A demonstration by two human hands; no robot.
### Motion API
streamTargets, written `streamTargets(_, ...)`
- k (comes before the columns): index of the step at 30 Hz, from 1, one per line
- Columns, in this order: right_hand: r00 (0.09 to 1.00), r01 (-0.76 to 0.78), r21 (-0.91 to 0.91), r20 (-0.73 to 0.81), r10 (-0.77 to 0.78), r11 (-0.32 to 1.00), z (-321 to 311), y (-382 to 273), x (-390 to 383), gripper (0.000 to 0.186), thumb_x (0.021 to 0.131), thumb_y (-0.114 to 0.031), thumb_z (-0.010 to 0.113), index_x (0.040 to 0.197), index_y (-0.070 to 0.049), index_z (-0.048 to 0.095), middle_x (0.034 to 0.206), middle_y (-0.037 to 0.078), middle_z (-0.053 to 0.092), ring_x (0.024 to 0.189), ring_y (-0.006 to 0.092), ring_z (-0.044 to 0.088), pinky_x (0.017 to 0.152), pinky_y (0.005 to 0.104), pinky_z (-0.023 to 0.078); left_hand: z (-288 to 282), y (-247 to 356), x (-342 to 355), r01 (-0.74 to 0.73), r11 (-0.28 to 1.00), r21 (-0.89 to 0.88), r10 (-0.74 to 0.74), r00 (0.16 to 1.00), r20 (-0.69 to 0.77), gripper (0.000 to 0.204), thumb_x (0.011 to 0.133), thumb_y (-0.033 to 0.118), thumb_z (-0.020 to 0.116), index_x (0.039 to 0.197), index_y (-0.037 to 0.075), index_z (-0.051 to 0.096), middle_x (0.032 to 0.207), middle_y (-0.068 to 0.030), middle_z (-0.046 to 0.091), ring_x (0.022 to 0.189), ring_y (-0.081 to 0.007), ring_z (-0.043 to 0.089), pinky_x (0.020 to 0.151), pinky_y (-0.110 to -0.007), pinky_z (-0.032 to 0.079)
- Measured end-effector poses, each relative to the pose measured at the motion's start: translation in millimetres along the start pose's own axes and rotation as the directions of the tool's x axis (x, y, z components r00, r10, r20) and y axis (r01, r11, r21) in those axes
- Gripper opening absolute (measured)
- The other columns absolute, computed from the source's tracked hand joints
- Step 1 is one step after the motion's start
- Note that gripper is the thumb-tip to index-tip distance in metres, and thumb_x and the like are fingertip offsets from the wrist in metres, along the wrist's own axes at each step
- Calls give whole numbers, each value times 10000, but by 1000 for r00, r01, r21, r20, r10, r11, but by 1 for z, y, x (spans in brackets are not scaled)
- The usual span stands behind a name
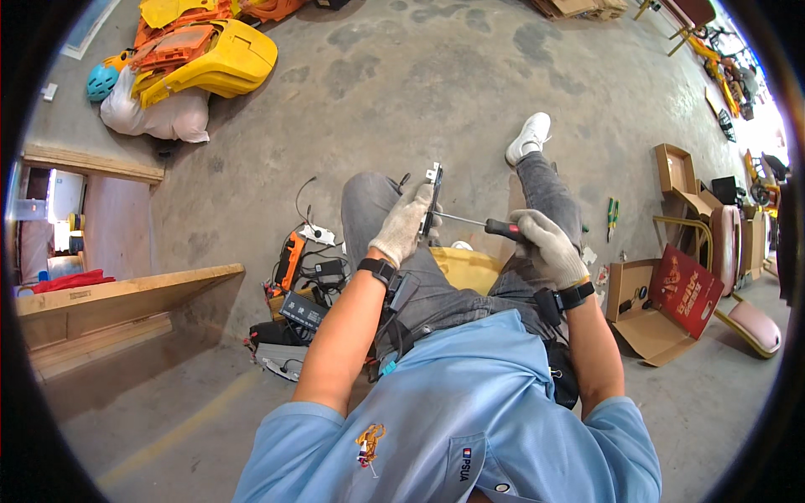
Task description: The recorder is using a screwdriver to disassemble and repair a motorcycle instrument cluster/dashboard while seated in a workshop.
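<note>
While left hand (406, 223) grips bracket (432, 199), right hand (545, 243) clasps screwdriver (482, 225) — cartons (662, 310) nearby.

Single head-worn fisheye view, looking steeply down at own lap (436, 285) and concrete floor (402, 92), close-range.

Lit evenly by soft daylight, brightest toward the upper right, where the open area beyond the cardboard boxes (671, 285) burned out to white glare. Cast only faint, short shadows under the yellow plastic panels (214, 59) and beneath the wooden boards (126, 289), with the concrete floor (402, 75) rendered mid-grey and mottled. Stayed sharp across the centre, gloved hands included, but bent straight edges strongly near the rim and closed off in a black fisheye border.
</note>
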State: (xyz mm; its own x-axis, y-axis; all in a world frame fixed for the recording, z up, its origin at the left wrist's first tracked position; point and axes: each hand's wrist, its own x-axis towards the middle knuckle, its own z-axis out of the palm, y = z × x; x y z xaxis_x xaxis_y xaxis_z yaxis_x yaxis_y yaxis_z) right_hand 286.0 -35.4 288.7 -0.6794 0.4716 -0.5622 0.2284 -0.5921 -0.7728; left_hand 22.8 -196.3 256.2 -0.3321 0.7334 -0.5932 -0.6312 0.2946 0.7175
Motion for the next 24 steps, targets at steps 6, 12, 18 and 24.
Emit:
streamTargets(6,998,37,39,-43,-35,999,9,-2,-6,401,1076,-288,616,1359,-7,580,1059,49,610,900,123,584,738,302,529,1,2,-1,-6,1000,26,6,1000,4,500,1090,432,599,1460,111,502,965,-75,675,725,-134,673,526,-273,569)
streamTargets(12,983,-167,-211,41,179,963,-8,-15,-2,427,1078,-315,608,1375,-9,575,1064,55,609,906,133,583,764,278,503,1,3,-1,15,999,46,-14,1000,-12,519,1092,433,594,1487,116,485,966,-75,669,724,-132,668,527,-273,570)
streamTargets(18,993,49,63,-111,-42,997,13,-6,-6,429,1084,-311,601,1377,3,585,1108,67,632,921,113,598,791,263,518,-3,1,4,22,998,67,-22,1000,2,512,1094,434,589,1481,115,488,965,-74,660,725,-129,660,524,-273,569)
streamTargets(24,999,-35,96,17,33,995,-4,0,0,376,1094,-267,586,1353,5,606,1096,60,647,926,115,605,800,271,526,3,3,0,5,999,53,-5,1000,-6,530,1096,432,584,1501,109,473,951,-72,663,715,-131,663,524,-274,571)
